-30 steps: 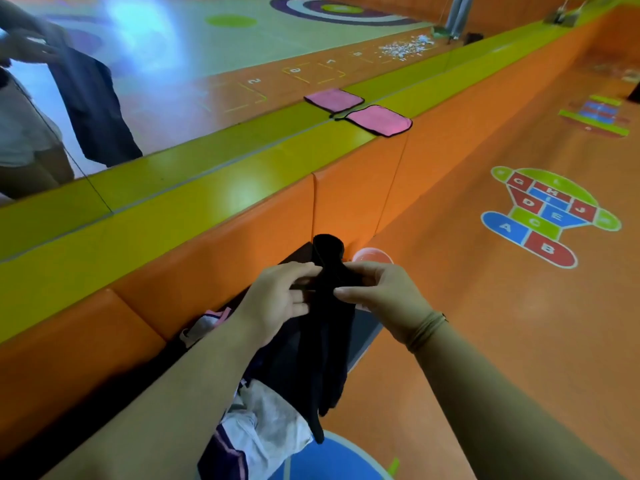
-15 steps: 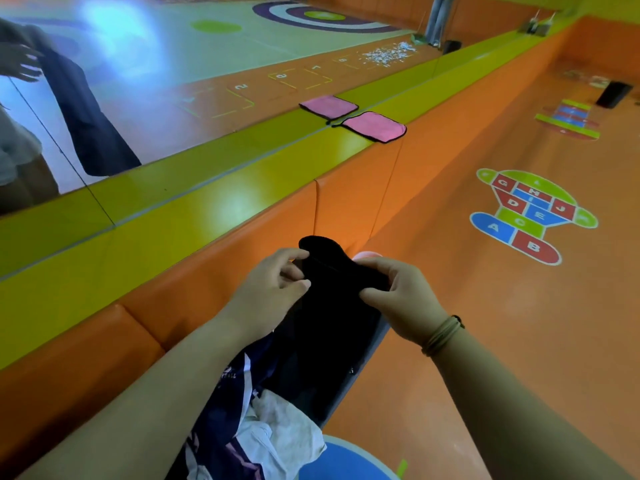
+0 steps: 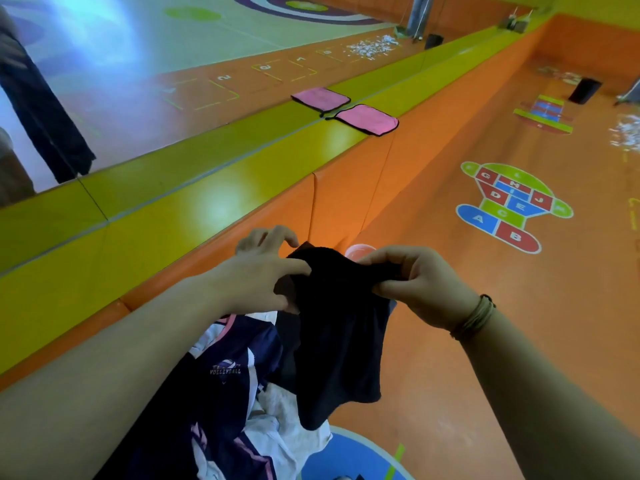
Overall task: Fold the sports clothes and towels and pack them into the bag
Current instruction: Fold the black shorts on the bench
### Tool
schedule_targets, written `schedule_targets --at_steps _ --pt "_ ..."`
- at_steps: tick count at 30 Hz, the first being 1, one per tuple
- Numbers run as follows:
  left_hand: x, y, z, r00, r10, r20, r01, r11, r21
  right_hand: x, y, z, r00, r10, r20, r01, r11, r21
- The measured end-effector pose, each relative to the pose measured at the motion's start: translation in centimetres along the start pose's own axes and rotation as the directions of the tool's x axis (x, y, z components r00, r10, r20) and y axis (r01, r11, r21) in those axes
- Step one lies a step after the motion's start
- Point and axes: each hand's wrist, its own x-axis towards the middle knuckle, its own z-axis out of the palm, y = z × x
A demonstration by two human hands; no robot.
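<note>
Black garment (image 3: 339,327), dark and soft, held up by its top edge between both hands and hanging free below them, in front of the orange padded bench (image 3: 346,202). Left hand (image 3: 263,275): thumb and forefinger pinch the garment's left upper corner; the remaining fingers are curled and lifted clear above it. Right hand (image 3: 415,285): fingers curled, with the bunched right upper edge nipped between thumb and fingertips; brown cord wristband (image 3: 474,318) on the wrist. Navy volleyball jersey (image 3: 235,362), pink and white trim, lies crumpled below the left forearm, beside the hanging garment. White cloth (image 3: 277,420), rumpled, lies just under the garment's lower hem and touches the jersey. Pink towel (image 3: 367,119), folded flat with dark edging, sits on the bench's yellow-green top (image 3: 207,181), well apart from the hands, up against a mirrored wall (image 3: 173,64). Pink round item (image 3: 358,251), mostly hidden behind the garment, kind not discernible. Lettered hopscotch marking (image 3: 509,206) on the orange floor to the right; blue circle marking (image 3: 353,455) at the lower edge.
</note>
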Motion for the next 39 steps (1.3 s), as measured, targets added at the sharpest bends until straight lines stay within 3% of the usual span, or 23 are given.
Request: schedule_targets --at_steps 5,8,13,17,24,29,35,39 --pt "0.6 -0.4 -0.3 0.995 0.057 0.086 -0.075 0.974 0.216 -0.1 0.0 0.4 1.0 0.008 -0.006 -0.008 1.0 0.001" --pt "0.8 -1.2 -0.6 0.984 0.14 0.113 -0.165 0.952 0.256 -0.6 0.0 0.4 1.0 0.01 -0.007 -0.01 1.0 -0.027" --pt "0.7 -2.5 -0.5 0.969 0.246 -0.019 -0.244 0.966 0.081 -1.2 0.8 0.1 0.993 0.032 -0.113 -0.05 0.987 -0.153" --pt "0.5 -2.6 0.0 0.966 0.228 -0.125 -0.235 0.971 -0.045 -1.3 1.8 0.4 0.986 0.059 -0.157 -0.095 0.967 -0.237" --pt "1.8 -2.5 0.7 0.973 0.221 -0.066 -0.223 0.975 -0.024 -1.0 2.9 0.0 0.98 0.079 -0.184 -0.123 0.962 -0.243" --pt "4.0 -2.5 1.5 0.982 0.18 0.048 -0.169 0.968 -0.183 -0.8 5.1 -2.0 0.976 0.21 -0.051 -0.213 0.896 -0.39" --pt "9.9 -1.8 2.9 0.938 0.093 0.335 -0.082 0.996 -0.046 1.2 9.7 -4.3 0.938 0.343 0.042 -0.276 0.816 -0.507" --pt "16.1 -0.9 3.3 0.966 0.033 0.256 -0.049 0.997 0.056 4.1 13.2 -7.7 0.932 0.36 -0.036 -0.318 0.77 -0.553"
